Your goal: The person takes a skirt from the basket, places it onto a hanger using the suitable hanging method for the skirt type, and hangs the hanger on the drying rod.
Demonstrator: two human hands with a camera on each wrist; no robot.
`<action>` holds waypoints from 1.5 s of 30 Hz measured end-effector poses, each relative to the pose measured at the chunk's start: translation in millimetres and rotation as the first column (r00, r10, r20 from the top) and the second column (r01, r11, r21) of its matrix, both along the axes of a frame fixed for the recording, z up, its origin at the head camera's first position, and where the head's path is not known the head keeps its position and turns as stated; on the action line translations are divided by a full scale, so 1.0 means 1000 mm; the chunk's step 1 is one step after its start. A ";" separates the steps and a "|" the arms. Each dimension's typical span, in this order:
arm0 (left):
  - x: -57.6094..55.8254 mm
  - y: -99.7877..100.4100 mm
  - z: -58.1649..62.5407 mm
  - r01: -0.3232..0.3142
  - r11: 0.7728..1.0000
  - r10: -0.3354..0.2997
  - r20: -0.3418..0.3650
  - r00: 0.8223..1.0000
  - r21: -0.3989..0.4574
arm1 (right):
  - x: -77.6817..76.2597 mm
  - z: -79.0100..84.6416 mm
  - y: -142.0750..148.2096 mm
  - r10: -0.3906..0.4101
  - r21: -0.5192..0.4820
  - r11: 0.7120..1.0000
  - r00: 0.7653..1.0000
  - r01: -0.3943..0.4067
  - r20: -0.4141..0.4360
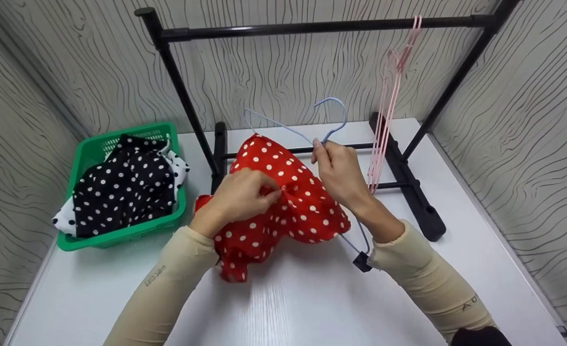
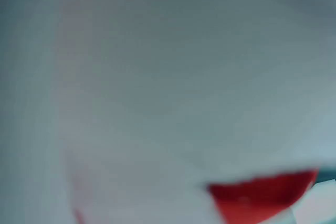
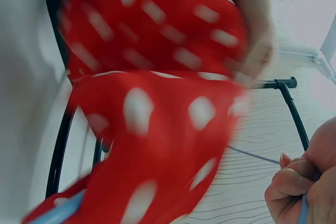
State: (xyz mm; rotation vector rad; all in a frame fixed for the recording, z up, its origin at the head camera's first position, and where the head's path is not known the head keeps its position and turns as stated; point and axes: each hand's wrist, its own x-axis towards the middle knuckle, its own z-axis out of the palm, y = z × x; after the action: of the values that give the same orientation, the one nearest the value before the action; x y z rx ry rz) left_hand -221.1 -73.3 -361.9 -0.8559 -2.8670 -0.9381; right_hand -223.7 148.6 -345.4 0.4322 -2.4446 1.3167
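Note:
My right hand [image 1: 341,170] grips a light blue hanger [image 1: 334,132] just below its hook, its fingers curled round the wire. A red garment with white dots [image 1: 307,209] hangs over the hanger, hiding most of its middle. The hanger's far corner sticks out at the garment's upper left, and its other end shows below right. With thumb and fingers my left hand [image 1: 245,194] pinches the gathered cloth near the garment's middle. In the right wrist view the red garment [image 3: 163,129] fills the centre, blurred. The left wrist view is mostly a pale blur with a red cloth corner [image 2: 262,198].
A green basket [image 1: 180,202] at the left holds black and white dotted cloths [image 1: 120,185]. Behind my hands stands a black rack [image 1: 274,30], with pink hangers [image 1: 389,120] on its right side. A small black block [image 1: 362,262] shows by the hanger's lower end.

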 end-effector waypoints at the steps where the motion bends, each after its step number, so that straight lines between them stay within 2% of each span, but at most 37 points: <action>1: 0.000 0.001 -0.001 0.006 0.999 -0.006 -0.005 1.000 -0.040 | 0.001 0.001 0.000 -0.001 -0.005 1.000 1.000 0.001 -0.007; 2: 0.000 0.002 -0.002 0.014 0.998 -0.014 -0.011 1.000 -0.056 | 0.001 0.001 0.000 0.002 -0.011 1.000 1.000 -0.002 -0.007; 4: 0.001 0.005 -0.004 0.009 1.000 -0.010 -0.032 0.999 -0.018 | 0.003 0.001 -0.003 0.017 -0.017 1.000 1.000 -0.017 0.002; 7: 0.002 0.008 -0.002 -0.005 0.990 0.011 -0.039 0.999 0.142 | 0.006 0.001 -0.010 0.050 -0.007 0.999 0.999 -0.050 0.021; 9: 0.002 0.009 0.002 0.005 0.959 -0.005 -0.001 1.000 0.284 | 0.009 0.002 -0.014 0.068 0.008 0.998 0.997 -0.068 0.025; 11: 0.001 0.008 0.006 0.013 0.915 -0.042 0.063 0.997 0.403 | 0.010 0.002 -0.017 0.078 0.018 0.997 0.997 -0.078 0.027; 13: 0.000 0.007 0.010 0.010 0.880 -0.075 0.117 0.990 0.474 | 0.012 0.004 -0.018 0.086 0.012 0.996 0.996 -0.087 0.035; 14: 0.000 0.008 0.010 0.003 0.881 -0.074 0.132 0.989 0.472 | 0.013 0.005 -0.018 0.092 0.005 0.996 0.995 -0.092 0.042; 16: 0.000 0.010 0.009 -0.003 0.914 -0.047 0.113 0.992 0.407 | 0.015 0.008 -0.017 0.103 -0.018 0.995 0.994 -0.102 0.049; 18: 0.001 0.016 0.004 -0.010 0.953 -0.011 0.068 0.998 0.302 | 0.017 0.011 -0.018 0.122 -0.041 0.992 0.991 -0.120 0.051; 20: 0.003 0.024 -0.001 -0.017 0.977 0.015 0.007 1.000 0.211 | 0.020 0.013 -0.021 0.141 -0.050 0.989 0.990 -0.139 0.031; 21: 0.004 0.029 -0.002 -0.013 0.979 0.014 -0.003 1.000 0.202 | 0.021 0.014 -0.023 0.151 -0.049 0.987 0.988 -0.150 0.016; 23: 0.006 0.037 -0.004 0.010 0.968 -0.014 0.017 1.000 0.249 | 0.023 0.015 -0.026 0.165 -0.039 0.985 0.986 -0.166 -0.010; 25: 0.006 0.042 -0.003 0.037 0.934 -0.066 0.071 0.995 0.356 | 0.024 0.015 -0.029 0.167 -0.034 0.985 0.985 -0.168 -0.034; 26: 0.005 0.043 -0.002 0.032 0.908 -0.087 0.115 0.990 0.418 | 0.024 0.015 -0.030 0.160 -0.033 0.986 0.987 -0.161 -0.036; 28: 0.004 0.044 0.001 -0.017 0.839 -0.108 0.197 0.975 0.544 | 0.023 0.016 -0.030 0.144 -0.038 0.989 0.989 -0.145 -0.031; 30: 0.002 0.043 0.003 -0.102 0.764 -0.084 0.255 0.963 0.637 | 0.023 0.015 -0.029 0.136 -0.047 0.989 0.991 -0.137 -0.015; 31: 0.001 0.043 0.004 -0.139 0.735 -0.058 0.266 0.962 0.663 | 0.022 0.015 -0.028 0.136 -0.050 0.989 0.991 -0.136 -0.005; 32: 0.001 0.042 0.005 -0.161 0.722 -0.028 0.262 0.965 0.672 | 0.023 0.015 -0.027 0.140 -0.054 0.989 0.990 -0.140 0.007; 33: 0.001 0.042 0.004 -0.163 0.733 0.001 0.239 0.971 0.660 | 0.023 0.016 -0.026 0.146 -0.057 0.988 0.989 -0.145 0.014; 34: 0.001 0.043 0.003 -0.152 0.769 0.025 0.208 0.978 0.621 | 0.023 0.016 -0.024 0.156 -0.065 0.986 0.988 -0.154 0.020; 35: 0.001 0.044 0.001 -0.129 0.822 0.038 0.174 0.984 0.555 | 0.023 0.018 -0.023 0.164 -0.077 0.984 0.986 -0.162 0.020; 37: 0.003 0.045 -0.005 -0.049 0.925 0.016 0.089 0.996 0.376 | 0.024 0.022 -0.020 0.172 -0.099 0.980 0.985 -0.171 0.009; 38: 0.005 0.045 -0.008 0.000 0.957 -0.016 0.054 0.998 0.291 | 0.024 0.023 -0.019 0.173 -0.108 0.979 0.985 -0.172 0.003; 39: 0.006 0.045 -0.010 0.045 0.974 -0.053 0.033 0.998 0.221 | 0.023 0.025 -0.017 0.173 -0.114 0.978 0.985 -0.172 -0.003; 41: 0.008 0.043 -0.013 0.123 0.981 -0.127 0.024 0.992 0.149 | 0.021 0.027 -0.014 0.175 -0.121 0.977 0.985 -0.174 -0.006; 43: 0.008 0.038 -0.014 0.167 0.972 -0.175 0.031 0.984 0.167 | 0.020 0.029 -0.012 0.172 -0.118 0.978 0.985 -0.170 0.002; 45: 0.006 0.029 -0.012 0.173 0.961 -0.179 0.008 0.984 0.215 | 0.020 0.030 -0.010 0.175 -0.114 0.978 0.985 -0.173 0.004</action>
State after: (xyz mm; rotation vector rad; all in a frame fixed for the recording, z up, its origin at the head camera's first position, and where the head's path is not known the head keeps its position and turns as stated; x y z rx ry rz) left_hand -214.7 -44.3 -374.2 -1.0951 -2.6790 -1.2564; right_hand -203.3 138.4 -315.1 0.6208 -2.3732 1.5256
